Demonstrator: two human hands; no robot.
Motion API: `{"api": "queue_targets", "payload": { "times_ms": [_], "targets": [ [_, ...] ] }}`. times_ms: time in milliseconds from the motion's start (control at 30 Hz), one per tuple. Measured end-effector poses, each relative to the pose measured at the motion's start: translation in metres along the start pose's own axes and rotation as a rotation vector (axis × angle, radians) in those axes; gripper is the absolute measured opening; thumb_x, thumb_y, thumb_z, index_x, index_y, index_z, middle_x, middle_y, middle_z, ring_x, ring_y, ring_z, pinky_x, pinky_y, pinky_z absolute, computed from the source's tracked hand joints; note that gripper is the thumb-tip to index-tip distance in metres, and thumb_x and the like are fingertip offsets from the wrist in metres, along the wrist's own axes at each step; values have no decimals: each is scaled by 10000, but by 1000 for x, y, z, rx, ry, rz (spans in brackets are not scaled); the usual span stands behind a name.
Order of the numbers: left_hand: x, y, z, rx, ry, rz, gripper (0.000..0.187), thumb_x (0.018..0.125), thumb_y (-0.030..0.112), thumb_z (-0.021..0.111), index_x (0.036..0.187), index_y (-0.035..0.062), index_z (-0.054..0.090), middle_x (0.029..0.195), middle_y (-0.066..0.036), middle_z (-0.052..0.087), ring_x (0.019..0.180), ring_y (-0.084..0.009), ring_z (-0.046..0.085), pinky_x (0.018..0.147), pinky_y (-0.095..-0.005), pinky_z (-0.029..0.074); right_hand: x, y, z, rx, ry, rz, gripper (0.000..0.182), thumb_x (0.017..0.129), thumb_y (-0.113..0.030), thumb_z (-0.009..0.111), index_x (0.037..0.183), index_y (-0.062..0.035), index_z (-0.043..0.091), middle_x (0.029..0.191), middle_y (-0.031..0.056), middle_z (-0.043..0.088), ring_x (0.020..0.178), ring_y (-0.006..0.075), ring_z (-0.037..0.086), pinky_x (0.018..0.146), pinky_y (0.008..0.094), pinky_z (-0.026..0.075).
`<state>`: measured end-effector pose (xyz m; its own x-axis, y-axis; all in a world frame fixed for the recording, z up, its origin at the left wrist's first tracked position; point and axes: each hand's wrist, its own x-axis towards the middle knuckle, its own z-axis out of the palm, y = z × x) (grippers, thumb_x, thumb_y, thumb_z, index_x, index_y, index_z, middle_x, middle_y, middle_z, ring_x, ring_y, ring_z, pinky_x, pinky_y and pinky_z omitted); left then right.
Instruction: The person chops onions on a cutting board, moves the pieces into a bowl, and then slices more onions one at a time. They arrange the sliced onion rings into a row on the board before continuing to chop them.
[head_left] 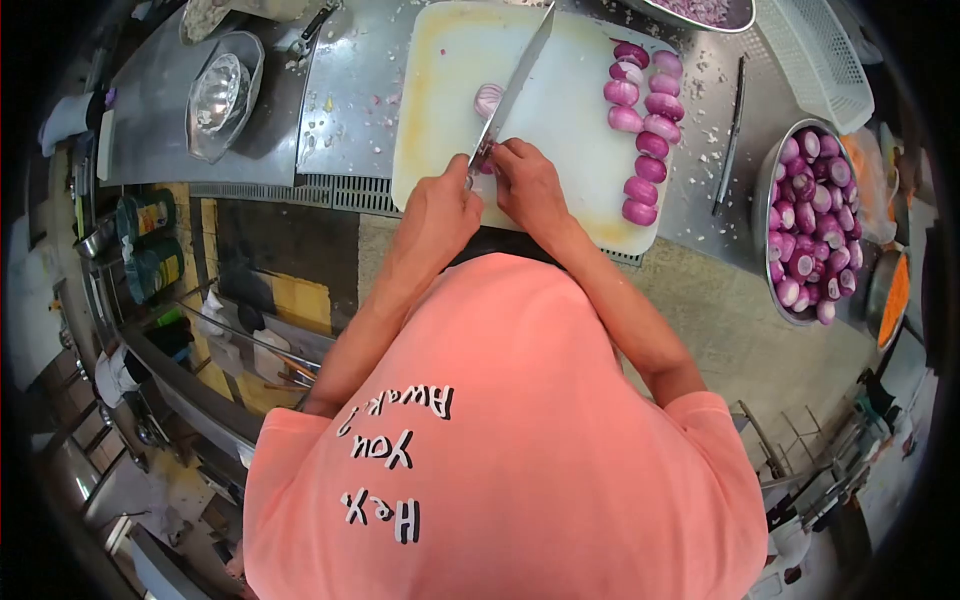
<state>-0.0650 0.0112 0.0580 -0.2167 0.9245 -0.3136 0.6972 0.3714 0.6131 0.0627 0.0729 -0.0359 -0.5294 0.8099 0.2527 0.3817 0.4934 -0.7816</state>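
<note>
My left hand [438, 212] is wrapped round the handle of a large kitchen knife [522, 72], whose long blade points away from me, tilted to the right. Close beside it, my right hand [530, 186] has its fingers bent down on a red onion piece [486, 166] under the blade's near end; the fingers partly hide it. A cut red onion half [488, 100] lies left of the blade. All this is on a white cutting board [550, 120]. Along its right side, peeled red onion halves [651, 144] stand in two rows.
Right of the board are a metal rod [732, 135], a steel bowl full of red onions [815, 215] and a white plastic basket [815, 55]. A bowl of chopped onion [700, 10] is at the top. Another metal bowl [222, 95] and a dark-handled tool [318, 22] lie left.
</note>
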Motion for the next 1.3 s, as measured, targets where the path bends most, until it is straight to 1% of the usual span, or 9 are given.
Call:
{"api": "queue_targets", "payload": {
  "times_ms": [367,533,633,733,800,867,900,1133,1300],
  "targets": [
    [2,-17,22,20,82,112,312,825,50,556,1108,-77,522,596,-221,545,547,-387,568,543,-444,440,-5,5,-1,-31,34,-68,185,704,68,615,871,-8,594,837,148,581,798,345,580,683,443,493],
    [18,-1,2,-103,-19,17,302,827,74,568,1101,-51,542,560,-163,520,492,-234,534,504,-406,429,-5,9,-3,-26,44,-73,195,696,57,626,877,-10,596,837,151,579,799,348,582,682,439,499],
    [4,5,-22,-86,61,-23,255,822,77,550,1030,-71,542,634,-241,592,610,-411,614,585,-471,471,-1,1,-3,-40,73,-5,190,707,33,629,889,-19,608,866,144,582,809,345,583,683,433,509],
    [10,-16,-25,-101,132,-98,277,824,91,546,1050,-70,538,630,-249,579,576,-407,598,570,-463,464,4,-20,3,-94,70,8,188,725,7,625,908,-32,628,916,127,585,843,334,584,685,426,519],
    [19,-41,-16,-112,154,-54,267,827,80,540,1051,-64,522,579,-207,557,483,-332,564,510,-443,447,3,-24,4,-126,44,-23,190,733,-4,620,919,-40,637,942,118,586,864,328,585,686,424,523],
    [16,-42,-14,-344,115,-228,300,854,50,522,1152,41,545,531,10,433,392,-83,395,333,-288,286,-3,-19,5,-186,-127,-38,194,783,-25,644,973,-61,660,986,86,591,914,297,580,725,401,532],
    [14,-44,-15,-379,99,-247,315,843,30,517,1156,36,552,538,9,448,392,-81,392,342,-294,300,-6,-13,1,-178,-107,-16,230,759,8,626,970,-70,675,996,91,601,899,305,579,746,413,527],
    [12,-53,-9,-180,152,-119,268,819,65,526,1054,-62,512,551,-173,515,449,-268,495,497,-427,415,-7,42,-100,-556,247,25,307,665,80,594,916,-64,697,973,117,608,935,334,562,765,445,489],
    [11,-42,-15,-188,113,-167,281,807,71,531,1057,-57,536,580,-227,543,513,-362,558,553,-466,433,19,15,-76,-360,114,38,297,729,19,663,1001,-91,704,1075,111,599,1027,325,554,838,421,489]
  ]
}}
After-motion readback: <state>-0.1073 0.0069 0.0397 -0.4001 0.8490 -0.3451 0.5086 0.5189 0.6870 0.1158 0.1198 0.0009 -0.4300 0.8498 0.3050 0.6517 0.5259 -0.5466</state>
